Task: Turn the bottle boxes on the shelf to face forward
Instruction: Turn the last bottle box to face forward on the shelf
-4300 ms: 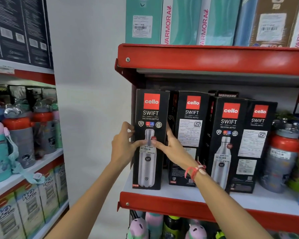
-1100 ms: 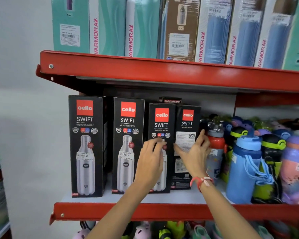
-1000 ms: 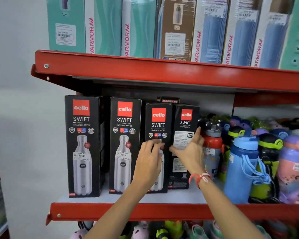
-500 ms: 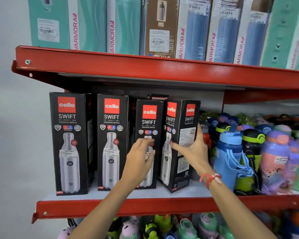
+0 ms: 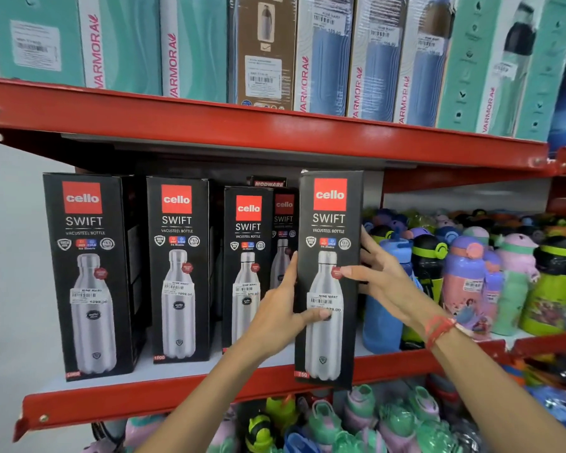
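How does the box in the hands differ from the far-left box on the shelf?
The held box is gripped by the left hand and right hand, its base overlapping the shelf lip; the far-left box stands untouched. The held box is marked 750, the far-left 1000. Both face forward.

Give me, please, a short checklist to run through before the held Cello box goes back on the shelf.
1. Grip: left hand and right hand both on the held box: ok.
2. Front with bottle picture faces out: ok.
3. Box seated on the shelf: not ok, its bottom hangs in front of the red edge.
4. Gap between the third box and the blue bottle: cannot tell, the held box covers it.
5. The three standing boxes face forward: ok.
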Available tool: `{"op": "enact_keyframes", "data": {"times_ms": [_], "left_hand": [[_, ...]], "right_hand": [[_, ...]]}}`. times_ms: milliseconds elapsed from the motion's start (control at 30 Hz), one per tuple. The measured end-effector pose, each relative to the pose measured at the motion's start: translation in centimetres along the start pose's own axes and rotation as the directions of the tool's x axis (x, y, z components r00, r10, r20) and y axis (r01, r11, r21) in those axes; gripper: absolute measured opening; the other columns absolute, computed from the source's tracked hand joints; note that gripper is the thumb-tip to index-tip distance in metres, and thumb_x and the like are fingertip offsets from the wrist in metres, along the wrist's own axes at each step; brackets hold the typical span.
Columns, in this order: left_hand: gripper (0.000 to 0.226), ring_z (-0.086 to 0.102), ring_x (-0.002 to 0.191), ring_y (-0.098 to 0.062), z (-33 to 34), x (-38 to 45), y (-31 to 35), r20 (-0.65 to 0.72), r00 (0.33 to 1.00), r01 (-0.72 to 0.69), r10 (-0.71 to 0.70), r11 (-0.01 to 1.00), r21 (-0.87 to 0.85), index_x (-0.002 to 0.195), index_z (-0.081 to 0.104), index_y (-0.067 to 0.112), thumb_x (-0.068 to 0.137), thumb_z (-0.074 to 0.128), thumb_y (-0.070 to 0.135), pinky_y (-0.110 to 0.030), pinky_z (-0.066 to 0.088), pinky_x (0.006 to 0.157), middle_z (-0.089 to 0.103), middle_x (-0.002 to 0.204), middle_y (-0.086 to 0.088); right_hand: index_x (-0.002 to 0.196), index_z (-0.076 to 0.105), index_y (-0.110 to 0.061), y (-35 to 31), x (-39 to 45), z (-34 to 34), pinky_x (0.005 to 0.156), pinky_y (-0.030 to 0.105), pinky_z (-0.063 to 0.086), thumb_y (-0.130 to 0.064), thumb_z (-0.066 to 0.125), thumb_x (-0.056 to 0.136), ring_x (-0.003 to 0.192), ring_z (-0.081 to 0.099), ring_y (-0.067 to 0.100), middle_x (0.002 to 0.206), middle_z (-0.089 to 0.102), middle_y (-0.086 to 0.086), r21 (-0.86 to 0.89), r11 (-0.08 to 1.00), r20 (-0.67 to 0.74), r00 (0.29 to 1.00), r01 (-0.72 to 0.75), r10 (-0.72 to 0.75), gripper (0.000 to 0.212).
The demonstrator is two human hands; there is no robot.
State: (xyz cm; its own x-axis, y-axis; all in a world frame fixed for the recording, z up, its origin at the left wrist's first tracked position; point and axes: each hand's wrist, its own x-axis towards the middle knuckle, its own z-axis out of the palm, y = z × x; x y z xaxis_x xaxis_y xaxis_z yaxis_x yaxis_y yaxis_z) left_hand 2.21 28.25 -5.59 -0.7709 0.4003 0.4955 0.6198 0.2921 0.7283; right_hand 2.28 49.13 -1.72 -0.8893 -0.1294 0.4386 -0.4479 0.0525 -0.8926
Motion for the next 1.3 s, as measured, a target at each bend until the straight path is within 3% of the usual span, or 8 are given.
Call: {"op": "enact_keyframes", "data": {"times_ms": [233,433,533,833,967,1067,1200,1300], "left_hand": [[0.104,0.061,0.107,-0.023,1.5,1.5,-0.4,-0.138,0.990,0.039,-0.027,0.996,0.085,0.150,-0.009,0.039,0.083,0.071,0.031,-0.039,0.047,0.096,0.065,0.123,-0.007],[0.097,0.054,0.122,-0.027,2.0,3.7,-1.9,-0.134,0.980,0.161,-0.149,0.983,0.084,0.149,-0.011,0.037,0.090,0.064,0.021,-0.039,0.043,0.104,0.051,0.140,-0.013],[0.094,0.059,0.092,-0.019,2.4,4.0,-2.7,-0.169,0.972,0.191,-0.166,0.970,0.148,0.149,-0.012,0.035,0.092,0.061,0.019,-0.027,0.045,0.086,0.061,0.130,-0.014],[0.090,0.065,0.104,-0.032,3.0,4.0,-4.2,-0.260,0.952,0.218,-0.160,0.953,0.210,0.148,-0.016,0.032,0.095,0.054,0.013,-0.046,0.050,0.092,0.059,0.132,-0.016],[0.087,0.065,0.108,-0.021,3.6,2.8,-5.3,-0.289,0.954,0.162,-0.087,0.955,0.248,0.144,-0.018,0.033,0.096,0.048,0.004,-0.030,0.052,0.086,0.056,0.136,-0.013],[0.075,0.064,0.106,-0.026,3.2,1.7,-5.7,-0.294,0.950,0.188,-0.107,0.947,0.261,0.151,0.002,0.026,0.096,0.048,0.002,-0.016,0.048,0.074,0.056,0.135,-0.016],[0.048,0.062,0.112,-0.015,0.9,-1.3,-5.4,-0.332,0.943,0.096,-0.019,0.972,0.216,0.144,0.037,0.018,0.098,0.050,0.013,-0.027,0.049,0.095,0.062,0.130,-0.002],[0.030,0.065,0.102,-0.003,-2.4,-4.4,-5.6,-0.417,0.907,0.013,0.067,0.982,0.186,0.127,0.057,0.020,0.097,0.051,0.020,-0.026,0.054,0.086,0.070,0.115,0.006]], "right_hand": [[0.142,0.041,-0.032,0.1,2.9,0.2,0.107,0.040,0.043,-0.014,0.085,0.069,0.125,0.057,0.016,0.133,0.063,-0.002,-0.100,0.994,0.087,0.996,0.042,-0.033,0.087],[0.132,0.053,-0.022,3.1,4.8,0.3,0.106,0.045,0.045,-0.017,0.086,0.063,0.119,0.062,0.019,0.124,0.069,0.002,-0.018,1.000,-0.010,1.000,0.019,-0.019,0.077],[0.136,0.050,-0.020,4.8,5.4,0.7,0.104,0.039,0.046,-0.016,0.084,0.065,0.120,0.061,0.019,0.124,0.069,0.003,-0.002,1.000,-0.033,0.999,0.029,-0.029,0.079],[0.143,0.043,-0.022,6.8,6.9,1.8,0.104,0.034,0.045,-0.015,0.081,0.068,0.122,0.059,0.014,0.130,0.066,-0.001,0.009,1.000,-0.008,1.000,0.028,-0.028,0.084],[0.142,0.043,-0.028,7.0,6.1,2.3,0.098,0.022,0.049,-0.017,0.079,0.072,0.118,0.060,0.004,0.125,0.067,-0.012,-0.042,0.999,-0.054,0.998,0.033,-0.035,0.079],[0.143,0.042,-0.030,6.5,4.7,3.4,0.099,0.017,0.047,-0.011,0.077,0.079,0.113,0.061,-0.002,0.121,0.067,-0.021,-0.164,0.984,-0.137,0.986,0.069,-0.092,0.075],[0.145,0.039,-0.020,5.7,2.8,6.8,0.103,0.023,0.030,-0.021,0.078,0.079,0.125,0.043,0.017,0.134,0.049,0.001,-0.535,0.845,-0.474,0.824,0.011,-0.311,0.076],[0.134,0.052,-0.016,4.9,1.4,11.4,0.097,0.018,0.022,-0.017,0.070,0.085,0.120,0.038,0.024,0.130,0.047,0.010,-0.627,0.778,-0.558,0.671,0.045,-0.488,0.052]]}}
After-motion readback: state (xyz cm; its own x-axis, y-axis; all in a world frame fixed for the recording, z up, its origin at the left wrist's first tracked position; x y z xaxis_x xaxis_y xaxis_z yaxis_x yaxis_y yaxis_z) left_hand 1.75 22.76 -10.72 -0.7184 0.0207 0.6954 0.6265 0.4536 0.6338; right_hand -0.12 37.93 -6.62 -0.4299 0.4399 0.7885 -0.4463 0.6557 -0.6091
